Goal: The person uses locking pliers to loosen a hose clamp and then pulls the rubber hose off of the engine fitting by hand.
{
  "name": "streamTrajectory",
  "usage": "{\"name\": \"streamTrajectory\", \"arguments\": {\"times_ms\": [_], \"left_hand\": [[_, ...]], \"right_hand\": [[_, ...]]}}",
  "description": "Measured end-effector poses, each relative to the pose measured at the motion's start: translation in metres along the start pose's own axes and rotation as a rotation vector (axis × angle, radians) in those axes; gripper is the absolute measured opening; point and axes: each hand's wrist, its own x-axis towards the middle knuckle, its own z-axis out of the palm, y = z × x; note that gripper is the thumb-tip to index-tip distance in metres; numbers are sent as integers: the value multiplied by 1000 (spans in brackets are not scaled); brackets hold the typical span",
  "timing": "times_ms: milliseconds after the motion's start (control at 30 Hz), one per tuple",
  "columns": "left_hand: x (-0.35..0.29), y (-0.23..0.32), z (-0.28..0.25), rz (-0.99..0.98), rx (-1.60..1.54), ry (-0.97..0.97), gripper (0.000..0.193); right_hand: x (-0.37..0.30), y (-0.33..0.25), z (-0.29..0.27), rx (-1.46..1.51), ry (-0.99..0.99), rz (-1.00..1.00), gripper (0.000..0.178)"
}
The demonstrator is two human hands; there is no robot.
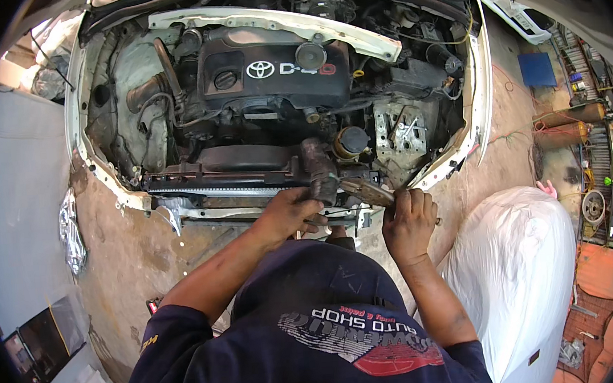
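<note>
My left hand [288, 216] is at the front edge of a car's engine bay, its fingers curled beside the lower end of a thick black hose [321, 172]. What those fingers grip is hidden. To the right, my right hand [408, 225] is closed in a fist at the end of a flat, worn, brownish metal piece [367, 190], whose exact kind I cannot make out. That piece slants up and left toward the hose. Just behind my hands runs the radiator [212, 191], and beyond it a black engine cover [274, 67].
A yellowish reservoir with a dark cap [352, 142] and a metal battery tray [399, 128] with loose small parts lie beyond my right hand. A white bar [270, 23] crosses the engine. At right are a white-covered bulky object [521, 267] and tool-filled shelving [610, 165].
</note>
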Motion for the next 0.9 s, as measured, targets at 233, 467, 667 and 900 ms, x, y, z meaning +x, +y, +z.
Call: {"name": "streamTrajectory", "arguments": {"times_ms": [233,467,667,900], "left_hand": [[2,-1,-24,-185,-142,-75,67],[2,-15,-26,-73,-10,18,76],[19,-31,-61,-45,-13,-41,65],[48,12,-47,-28,285,141,80]], "right_hand": [[10,-7,-6,-82,-168,-141,16],[12,-37,-27,-151,-682,-227,24],[15,-69,-30,-158,-627,-316,21],[64,-70,-39,-67,-662,-326,13]]}}
